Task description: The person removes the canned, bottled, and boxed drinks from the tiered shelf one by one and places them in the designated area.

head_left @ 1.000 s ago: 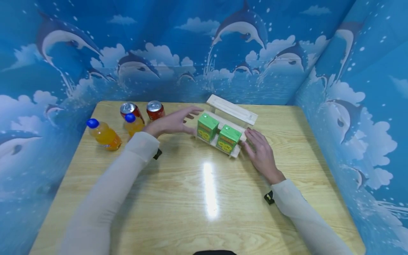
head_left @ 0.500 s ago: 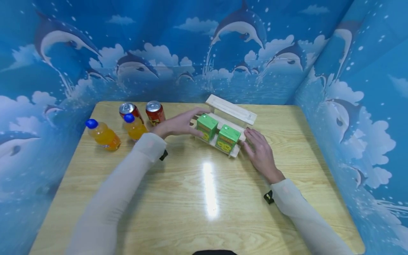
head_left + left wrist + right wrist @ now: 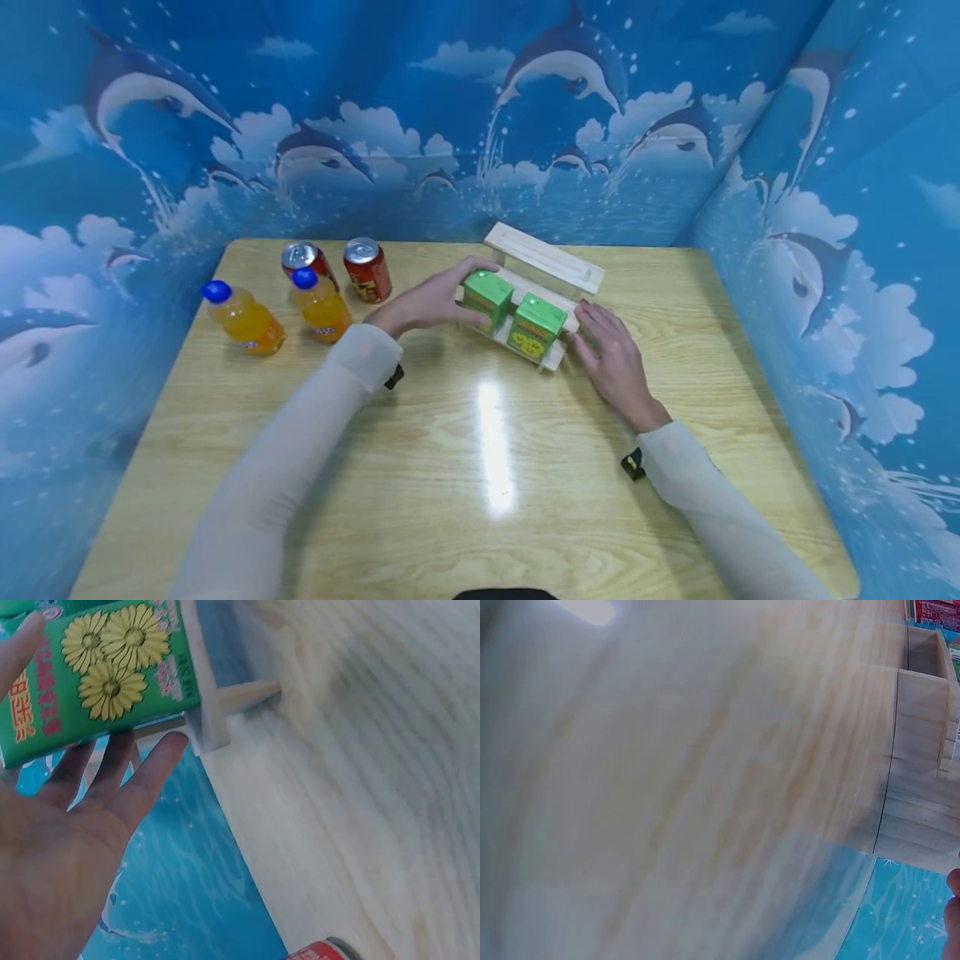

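A stepped wooden rack [image 3: 553, 362] stands at the back middle of the table. On its lower step are two green drink cartons with yellow flowers, the left carton [image 3: 488, 293] and the right carton [image 3: 537, 321]. My left hand [image 3: 431, 300] holds the left carton from its left side, thumb across the front and fingers reaching behind. The left wrist view shows that carton [image 3: 112, 667] close up against my left hand [image 3: 82, 817]. At the rack's right end, my right hand [image 3: 615, 362] rests with fairly straight fingers against the wood. Only its fingertips [image 3: 954, 883] enter the right wrist view.
Two orange drink bottles with blue caps, one at the far left [image 3: 251, 323] and one nearer the rack [image 3: 324, 310], stand on the wooden table [image 3: 420, 467]. Behind them are two red cans, the left can [image 3: 318, 261] and right can [image 3: 367, 273]. A dolphin-print curtain [image 3: 420, 100] surrounds the table.
My left hand has moved right, from beside the left carton to around it, its thumb now across the front. The right hand and the rack have stayed put.
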A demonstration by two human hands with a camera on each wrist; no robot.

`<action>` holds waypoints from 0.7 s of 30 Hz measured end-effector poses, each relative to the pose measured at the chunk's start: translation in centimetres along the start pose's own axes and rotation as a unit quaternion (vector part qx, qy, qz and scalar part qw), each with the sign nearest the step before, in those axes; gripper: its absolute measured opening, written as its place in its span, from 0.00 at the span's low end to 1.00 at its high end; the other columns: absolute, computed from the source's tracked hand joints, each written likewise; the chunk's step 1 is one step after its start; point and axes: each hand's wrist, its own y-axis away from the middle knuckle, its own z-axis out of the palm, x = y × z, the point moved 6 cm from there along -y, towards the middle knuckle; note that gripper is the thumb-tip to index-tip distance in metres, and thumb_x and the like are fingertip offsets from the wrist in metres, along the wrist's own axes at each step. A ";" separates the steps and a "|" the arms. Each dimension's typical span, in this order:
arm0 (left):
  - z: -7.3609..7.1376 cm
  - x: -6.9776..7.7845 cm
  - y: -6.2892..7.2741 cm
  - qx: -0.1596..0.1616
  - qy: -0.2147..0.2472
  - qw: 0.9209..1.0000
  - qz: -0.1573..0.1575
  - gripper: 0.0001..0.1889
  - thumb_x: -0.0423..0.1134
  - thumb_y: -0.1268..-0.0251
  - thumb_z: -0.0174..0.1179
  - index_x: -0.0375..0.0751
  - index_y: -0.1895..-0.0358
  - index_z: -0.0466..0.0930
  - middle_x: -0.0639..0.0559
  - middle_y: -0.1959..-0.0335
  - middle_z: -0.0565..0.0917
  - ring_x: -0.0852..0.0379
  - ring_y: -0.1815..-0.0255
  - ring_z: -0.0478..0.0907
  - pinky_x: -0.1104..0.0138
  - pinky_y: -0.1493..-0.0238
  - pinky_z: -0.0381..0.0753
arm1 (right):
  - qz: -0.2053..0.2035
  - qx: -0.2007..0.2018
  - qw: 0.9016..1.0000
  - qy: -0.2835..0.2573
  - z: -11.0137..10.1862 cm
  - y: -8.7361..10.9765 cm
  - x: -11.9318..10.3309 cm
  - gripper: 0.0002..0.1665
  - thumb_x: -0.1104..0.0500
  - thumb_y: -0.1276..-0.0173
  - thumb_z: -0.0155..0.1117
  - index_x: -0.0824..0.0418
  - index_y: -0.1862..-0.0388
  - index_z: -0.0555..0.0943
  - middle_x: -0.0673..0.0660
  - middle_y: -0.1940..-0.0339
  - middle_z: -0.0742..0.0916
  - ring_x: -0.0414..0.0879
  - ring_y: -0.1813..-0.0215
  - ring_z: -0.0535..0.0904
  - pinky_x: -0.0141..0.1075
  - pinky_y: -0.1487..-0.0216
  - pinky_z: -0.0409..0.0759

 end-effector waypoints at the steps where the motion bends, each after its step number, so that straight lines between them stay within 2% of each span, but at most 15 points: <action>1: 0.1 0.0 0.0 0.005 -0.003 1.000 0.002 0.50 0.47 0.34 0.80 0.62 0.14 0.58 0.51 0.21 0.70 0.46 0.25 0.75 0.42 0.23 0.76 | 0.000 0.000 1.000 -0.001 0.0 0.0 0.0 0.29 0.60 0.22 0.72 0.68 0.27 0.79 0.67 0.24 0.82 0.66 0.22 0.76 0.60 0.19 0.73; 4: 0.4 -0.1 0.0 0.020 -0.015 1.000 0.006 0.51 0.48 0.34 0.80 0.62 0.14 0.57 0.52 0.15 0.65 0.44 0.20 0.70 0.39 0.21 0.73 | -0.001 0.002 1.000 0.001 0.0 0.1 0.0 0.29 0.60 0.23 0.72 0.68 0.27 0.80 0.67 0.24 0.82 0.66 0.22 0.77 0.60 0.20 0.73; 6: 0.6 -0.2 -0.1 0.028 -0.019 0.999 0.007 0.51 0.47 0.34 0.80 0.61 0.13 0.56 0.52 0.15 0.65 0.44 0.21 0.71 0.39 0.22 0.74 | -0.001 0.003 1.000 0.003 0.1 0.1 0.1 0.29 0.60 0.23 0.72 0.68 0.27 0.80 0.67 0.24 0.82 0.66 0.22 0.77 0.60 0.20 0.73; 8: 0.8 -0.3 -0.1 0.035 -0.014 0.999 0.006 0.51 0.46 0.34 0.80 0.62 0.14 0.57 0.51 0.17 0.68 0.45 0.25 0.75 0.41 0.25 0.78 | 0.000 0.004 1.000 0.004 0.1 0.1 0.1 0.29 0.60 0.23 0.73 0.69 0.27 0.80 0.67 0.24 0.82 0.66 0.22 0.77 0.60 0.20 0.73; 11: 1.0 -0.5 -0.1 0.045 0.002 0.999 0.005 0.50 0.44 0.34 0.80 0.64 0.15 0.58 0.51 0.25 0.76 0.48 0.35 0.83 0.48 0.34 0.86 | 0.001 0.004 1.000 0.003 0.1 0.2 0.1 0.29 0.60 0.23 0.72 0.68 0.27 0.80 0.68 0.25 0.82 0.65 0.22 0.77 0.60 0.20 0.73; 14: 1.0 -0.7 -0.2 0.054 0.007 0.998 0.009 0.49 0.44 0.33 0.80 0.62 0.15 0.59 0.52 0.30 0.79 0.51 0.40 0.85 0.52 0.39 0.89 | -0.001 0.005 1.000 0.001 0.1 0.2 0.0 0.29 0.60 0.23 0.73 0.69 0.28 0.80 0.68 0.25 0.82 0.66 0.22 0.77 0.60 0.20 0.73; 21: 1.3 -0.6 -0.2 0.093 -0.023 0.995 0.032 0.50 0.45 0.35 0.81 0.58 0.14 0.60 0.52 0.32 0.81 0.52 0.40 0.84 0.49 0.36 0.86 | 0.000 0.004 1.000 -0.001 0.0 0.1 -0.1 0.29 0.60 0.23 0.72 0.69 0.28 0.80 0.68 0.24 0.82 0.66 0.22 0.77 0.60 0.20 0.73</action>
